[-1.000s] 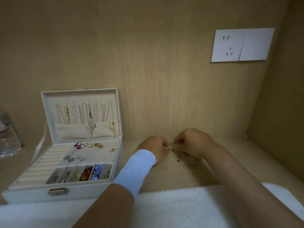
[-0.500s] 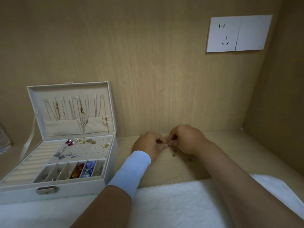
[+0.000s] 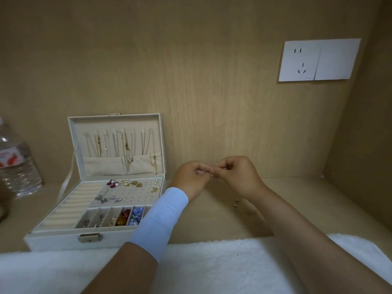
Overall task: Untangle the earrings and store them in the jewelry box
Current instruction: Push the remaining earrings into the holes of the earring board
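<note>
Home setting, a wood-lined nook. Light wood-grain panels (image 3: 191,81) form the back and right side, with a matching table (image 3: 212,225) below. White wall socket (image 3: 301,60) on the back panel. Open jewelry box (image 3: 63,240) holding necklaces and earrings, plastic water bottle (image 3: 17,166) at left, fluffy white cloth (image 3: 212,266) along the near edge.

We see through one wide-angle camera worn on the head, facing forward and tilted down into a wooden alcove (image 3: 212,92). Both forearms (image 3: 297,225) enter from the bottom edge over a white towel (image 3: 212,268). The left hand (image 3: 189,178) and right hand (image 3: 238,175) meet mid-frame, near us, the earrings (image 3: 212,176) pinched between them barely a glint. The jewelry box (image 3: 63,240) sits lower left, the wall socket (image 3: 299,60) upper right.
</note>
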